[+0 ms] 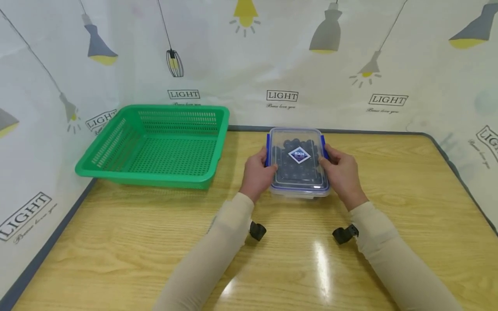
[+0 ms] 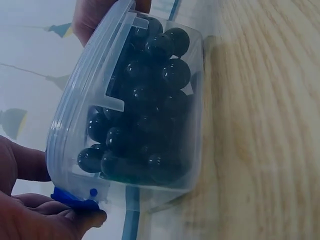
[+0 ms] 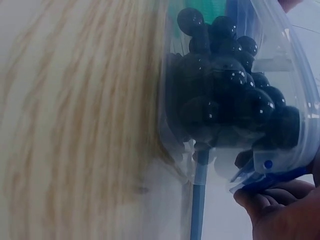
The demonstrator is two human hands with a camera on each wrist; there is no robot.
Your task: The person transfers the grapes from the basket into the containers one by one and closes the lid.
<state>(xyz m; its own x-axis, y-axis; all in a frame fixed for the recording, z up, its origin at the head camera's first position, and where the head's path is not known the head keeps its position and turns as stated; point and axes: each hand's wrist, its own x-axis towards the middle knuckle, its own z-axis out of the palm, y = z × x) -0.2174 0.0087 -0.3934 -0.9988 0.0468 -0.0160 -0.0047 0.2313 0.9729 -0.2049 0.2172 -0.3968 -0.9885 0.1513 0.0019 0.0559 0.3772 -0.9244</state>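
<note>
A clear plastic food container [image 1: 297, 172] with a lid and a diamond-shaped label is full of dark round balls [image 2: 150, 100]. My left hand [image 1: 257, 172] grips its left side, thumb on the lid's edge and fingers at the blue side latch [image 2: 75, 199]. On the opposite side my right hand [image 1: 344, 175] holds it the same way, its fingers by the other blue latch [image 3: 270, 180]. The lid lies over the container. Both wrist views show the base close to the wooden table; whether it touches, I cannot tell.
To the left stands a green perforated plastic basket [image 1: 155, 180], near the table's back edge. The wooden table [image 1: 288, 259] meets a wall covering [image 1: 233, 77] printed with lamps at the back and sides. A small black device [image 1: 257, 231] sits at each wrist.
</note>
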